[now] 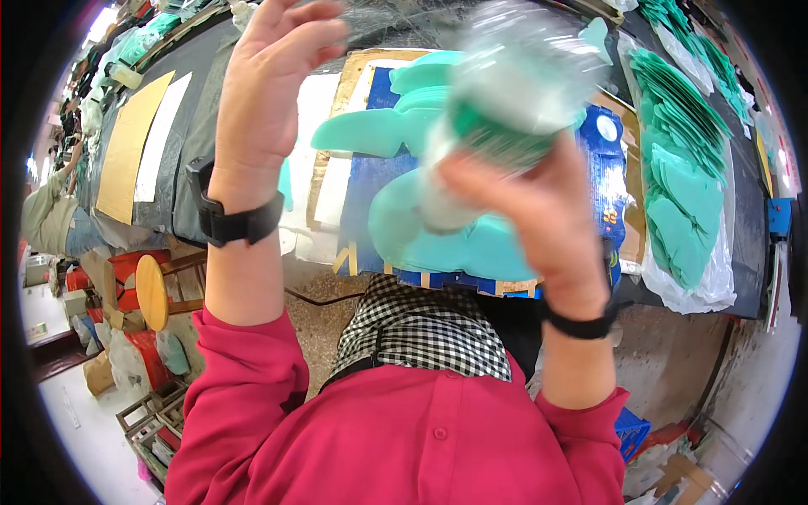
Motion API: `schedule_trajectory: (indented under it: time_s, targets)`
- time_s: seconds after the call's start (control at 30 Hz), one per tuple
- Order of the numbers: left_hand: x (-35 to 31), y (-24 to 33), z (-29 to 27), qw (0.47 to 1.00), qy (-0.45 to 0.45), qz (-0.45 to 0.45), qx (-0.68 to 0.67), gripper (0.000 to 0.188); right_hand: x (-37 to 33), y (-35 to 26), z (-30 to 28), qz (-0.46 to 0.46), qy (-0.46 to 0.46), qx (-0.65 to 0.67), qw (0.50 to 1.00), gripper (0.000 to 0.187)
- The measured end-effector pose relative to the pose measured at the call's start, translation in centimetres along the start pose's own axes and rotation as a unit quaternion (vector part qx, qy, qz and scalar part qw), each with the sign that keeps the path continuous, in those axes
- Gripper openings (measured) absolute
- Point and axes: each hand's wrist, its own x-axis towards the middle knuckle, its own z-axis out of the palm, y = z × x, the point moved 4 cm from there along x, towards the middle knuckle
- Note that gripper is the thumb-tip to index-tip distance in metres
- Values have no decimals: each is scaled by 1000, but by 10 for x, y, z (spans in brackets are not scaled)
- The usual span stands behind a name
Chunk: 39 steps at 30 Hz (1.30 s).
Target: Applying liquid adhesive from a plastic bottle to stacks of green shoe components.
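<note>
My right hand [543, 202] is wrapped round a clear plastic bottle with a green label [505, 135]. Motion smears both the bottle and that hand. Raised over the left part of the table, my left hand [269, 93] has its fingers apart and loosely curled, with nothing seen in them. Beneath the bottle, several flat, rounded sea-green sheet pieces [404, 223] lie on a blue board [358, 206]; bottle and hand hide part of them. One more green piece [362, 132] reaches past the board's left edge.
Stacked green sheet pieces [686, 168] lie on clear plastic at the right. Tan cardboard [135, 147] and a white sheet [162, 139] lie on the dark table at the left. Below stand a round wooden stool [151, 293] and a blue crate [631, 431]. Another person [50, 219] is at far left.
</note>
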Motion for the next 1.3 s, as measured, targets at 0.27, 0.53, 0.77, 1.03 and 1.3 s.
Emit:
schedule_trajectory:
  time_s: [0.27,0.53,0.77,1.03,1.3]
  targets:
    - [-46,-55,-71,941,-37,-49,332,36,-56,-19,-33,34,58,-250,966,43]
    - [-68,-76,-87,889,-72,-113,437,38,-106,-37,-37,-47,83,-316,944,51]
    - [-53,-83,-72,881,-105,-107,449,32,-111,-17,-10,-106,83,-310,941,61]
    - [-69,-63,-68,954,-58,-233,182,18,-144,-24,-104,26,305,-129,943,70]
    - [-94,-26,-44,948,-83,-292,-91,19,-152,-1,-112,35,236,-59,969,93]
